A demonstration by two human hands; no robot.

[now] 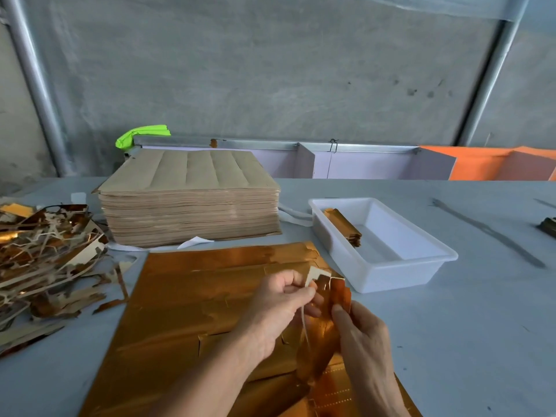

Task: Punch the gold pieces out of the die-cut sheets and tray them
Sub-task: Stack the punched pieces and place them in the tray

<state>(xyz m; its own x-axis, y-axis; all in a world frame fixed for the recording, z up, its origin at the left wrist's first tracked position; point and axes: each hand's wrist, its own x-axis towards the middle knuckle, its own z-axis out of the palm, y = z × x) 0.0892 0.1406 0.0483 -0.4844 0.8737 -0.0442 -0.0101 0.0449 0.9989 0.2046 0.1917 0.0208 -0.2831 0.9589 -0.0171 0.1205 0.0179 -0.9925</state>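
One white tray [421,267] holding stacked gold pieces [346,225], left hand [279,308] and right hand [364,335] pinching gold piece [341,291]

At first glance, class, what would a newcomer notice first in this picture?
The shiny gold die-cut sheet spread across the near table, where the left hand and right hand pull at a gold piece. Behind it stands a tall stack of brown card sheets; a white plastic tray sits to the right.
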